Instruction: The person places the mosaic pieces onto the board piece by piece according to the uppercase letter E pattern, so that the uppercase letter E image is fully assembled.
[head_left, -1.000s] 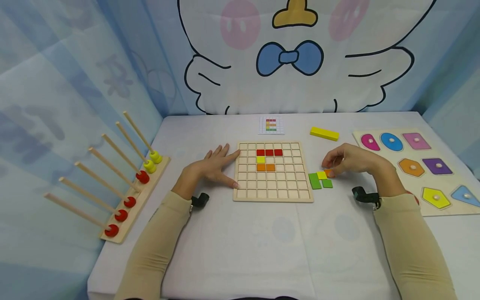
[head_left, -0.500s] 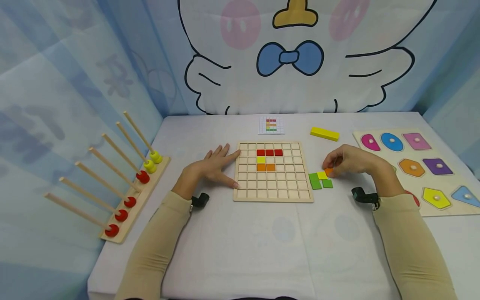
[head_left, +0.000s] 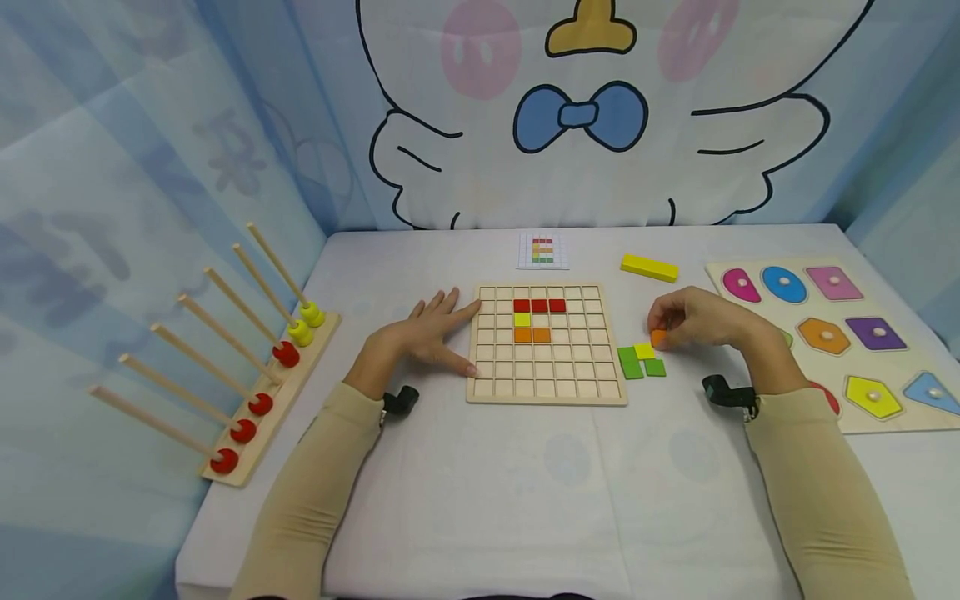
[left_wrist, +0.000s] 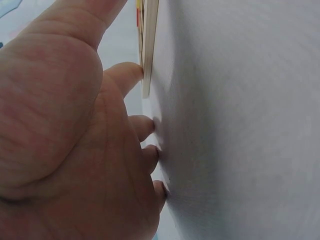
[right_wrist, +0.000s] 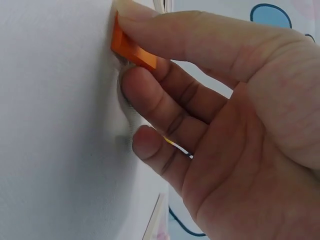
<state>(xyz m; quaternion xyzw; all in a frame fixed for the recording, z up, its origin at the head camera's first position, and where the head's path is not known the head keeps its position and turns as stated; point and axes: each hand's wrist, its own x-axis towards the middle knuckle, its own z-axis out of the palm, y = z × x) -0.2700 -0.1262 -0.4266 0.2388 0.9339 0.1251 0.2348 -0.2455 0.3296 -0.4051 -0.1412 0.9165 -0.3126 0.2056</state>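
Note:
My left hand [head_left: 435, 329] lies with spread, straight fingers at the left edge of a wooden grid board [head_left: 551, 387]; thumb and index fingertips touch its frame. On the board sit a row of red tiles [head_left: 531, 306], a yellow tile [head_left: 521, 319] under it and two orange tiles [head_left: 532, 335] below that. To the right of the board, my right hand [head_left: 708, 318] pinches an orange square tile [right_wrist: 131, 49] between thumb and fingers, close over the table. Beside that hand lie green tiles [head_left: 630, 362] and a yellow tile [head_left: 643, 351].
A small pattern card [head_left: 543, 251] lies behind the board, a yellow bar [head_left: 649, 267] to its right. A shape puzzle board [head_left: 825, 333] occupies the right side, partly under my right forearm. At the left stands a peg rack [head_left: 262, 417] with red and yellow beads.
My right hand has taken up the orange tile, tipping it up and shifting it slightly away from the yellow tile. The left hand stays in place.

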